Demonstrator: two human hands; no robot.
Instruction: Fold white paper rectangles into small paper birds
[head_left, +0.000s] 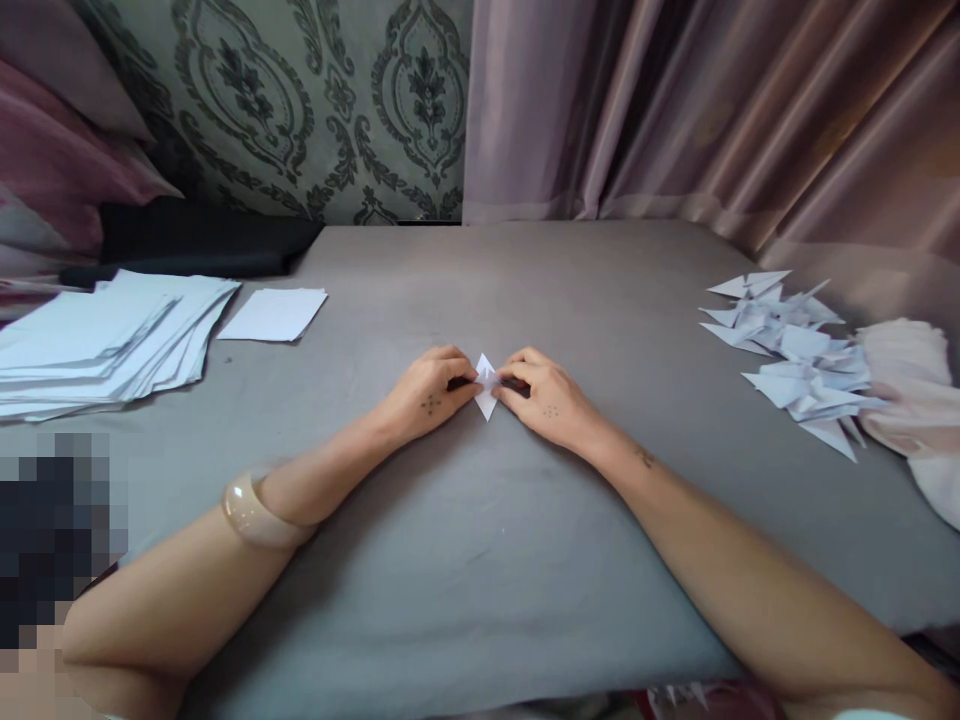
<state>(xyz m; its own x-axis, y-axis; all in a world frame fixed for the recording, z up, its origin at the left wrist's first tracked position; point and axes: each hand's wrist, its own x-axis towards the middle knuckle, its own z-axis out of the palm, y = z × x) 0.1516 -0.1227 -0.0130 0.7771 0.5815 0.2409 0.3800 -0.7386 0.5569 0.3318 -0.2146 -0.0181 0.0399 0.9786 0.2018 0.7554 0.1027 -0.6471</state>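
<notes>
A small white piece of folded paper (487,388), diamond-shaped with its points up and down, is held between my hands over the middle of the grey cloth. My left hand (439,388) pinches its left side between thumb and fingers. On the opposite side, my right hand (541,393) pinches the right edge in the same way. Parts of both side edges are hidden under the fingertips.
At the left lie a large stack of white paper (105,335) and a smaller stack of square sheets (276,314). A pile of folded paper pieces (806,350) sits at the right, beside pale crumpled fabric (911,385). Black cloth (202,235) lies at the back left; curtains (547,110) hang behind.
</notes>
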